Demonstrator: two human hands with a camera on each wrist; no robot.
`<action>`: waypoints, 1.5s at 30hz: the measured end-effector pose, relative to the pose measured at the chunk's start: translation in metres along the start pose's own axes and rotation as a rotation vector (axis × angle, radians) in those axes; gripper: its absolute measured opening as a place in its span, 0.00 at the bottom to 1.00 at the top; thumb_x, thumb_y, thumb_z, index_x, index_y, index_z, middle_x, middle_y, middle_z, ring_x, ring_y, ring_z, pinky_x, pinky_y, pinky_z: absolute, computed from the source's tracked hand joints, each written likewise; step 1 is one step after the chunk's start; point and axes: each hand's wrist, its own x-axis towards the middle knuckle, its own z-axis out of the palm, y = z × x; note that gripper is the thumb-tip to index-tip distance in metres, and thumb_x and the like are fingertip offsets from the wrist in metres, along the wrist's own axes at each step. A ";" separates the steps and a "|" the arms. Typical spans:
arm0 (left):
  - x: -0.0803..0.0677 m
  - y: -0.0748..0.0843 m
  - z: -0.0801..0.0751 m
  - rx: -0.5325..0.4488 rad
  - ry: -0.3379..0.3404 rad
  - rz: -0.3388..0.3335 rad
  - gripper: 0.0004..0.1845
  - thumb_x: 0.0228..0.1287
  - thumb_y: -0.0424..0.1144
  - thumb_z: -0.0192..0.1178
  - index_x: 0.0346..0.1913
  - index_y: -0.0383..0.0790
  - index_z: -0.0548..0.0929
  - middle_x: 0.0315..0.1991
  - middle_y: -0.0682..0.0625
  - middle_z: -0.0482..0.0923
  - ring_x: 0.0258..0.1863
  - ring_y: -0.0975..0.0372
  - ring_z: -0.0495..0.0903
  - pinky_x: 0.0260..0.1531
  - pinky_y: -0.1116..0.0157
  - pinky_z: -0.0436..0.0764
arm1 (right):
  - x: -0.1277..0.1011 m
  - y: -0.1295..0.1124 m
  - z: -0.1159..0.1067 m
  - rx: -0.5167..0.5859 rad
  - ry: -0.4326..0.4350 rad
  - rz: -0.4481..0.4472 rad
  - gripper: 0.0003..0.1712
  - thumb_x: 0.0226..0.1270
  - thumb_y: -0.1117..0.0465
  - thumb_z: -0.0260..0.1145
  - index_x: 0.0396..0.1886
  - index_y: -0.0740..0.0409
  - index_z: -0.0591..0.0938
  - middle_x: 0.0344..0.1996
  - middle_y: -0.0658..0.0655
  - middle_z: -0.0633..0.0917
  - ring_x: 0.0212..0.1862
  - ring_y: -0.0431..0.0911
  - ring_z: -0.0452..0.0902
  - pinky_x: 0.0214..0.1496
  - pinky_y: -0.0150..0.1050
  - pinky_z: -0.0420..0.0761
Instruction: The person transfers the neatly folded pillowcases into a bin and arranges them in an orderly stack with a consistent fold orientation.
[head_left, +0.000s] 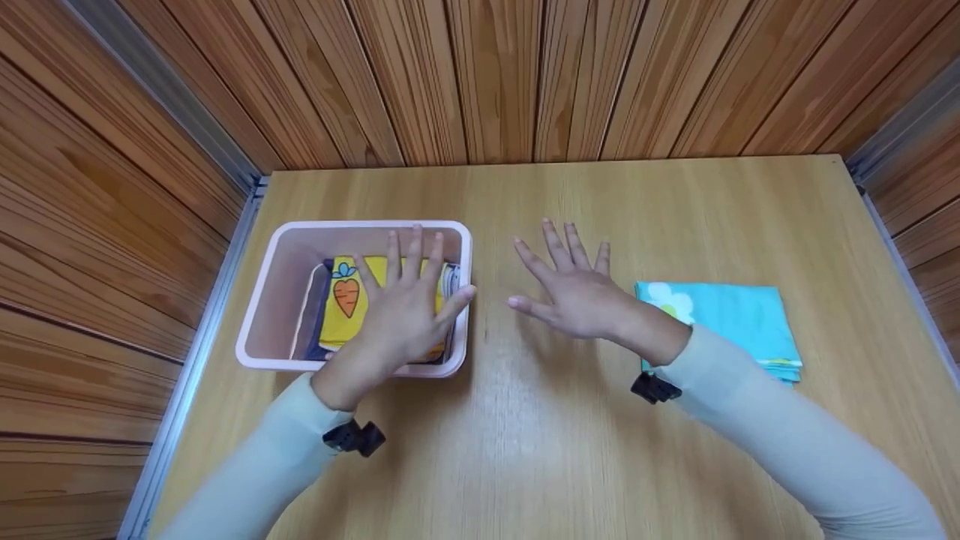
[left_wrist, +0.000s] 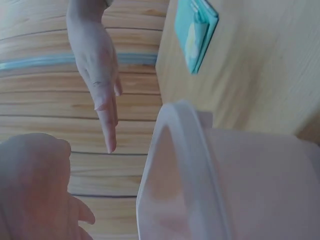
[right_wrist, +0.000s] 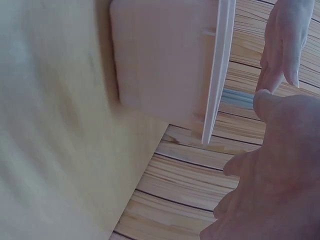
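Observation:
My left hand [head_left: 405, 315] is held above the pink plastic bin [head_left: 259, 300], fingers spread, with nothing in it. Inside the bin lies a folded yellow cloth [head_left: 379, 274] with a carrot print, over dark blue folded fabric [head_left: 319, 292]; the hand hides part of both. To the right of the bin, my right hand [head_left: 581, 300] hovers over the table with its fingers spread, holding nothing. A folded turquoise cloth [head_left: 739, 311] with a white flower print lies beyond the right wrist, partly covered by the forearm. In the left wrist view the bin's rim [left_wrist: 192, 150] stands beside the left hand.
The wooden table [head_left: 525, 450] carries the bin at the left and the turquoise cloth at the right. Wood-plank walls [head_left: 495, 82] rise behind and at both sides, with metal rails [head_left: 217, 300] along the side edges. Each wrist wears a small black camera [head_left: 354, 437].

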 end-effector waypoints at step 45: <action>0.016 0.107 0.051 0.094 0.043 0.013 0.46 0.73 0.73 0.35 0.83 0.51 0.42 0.82 0.42 0.27 0.80 0.43 0.27 0.70 0.30 0.30 | -0.062 0.087 0.005 0.071 0.053 0.098 0.50 0.77 0.33 0.50 0.84 0.54 0.45 0.79 0.71 0.30 0.74 0.75 0.14 0.61 0.81 0.20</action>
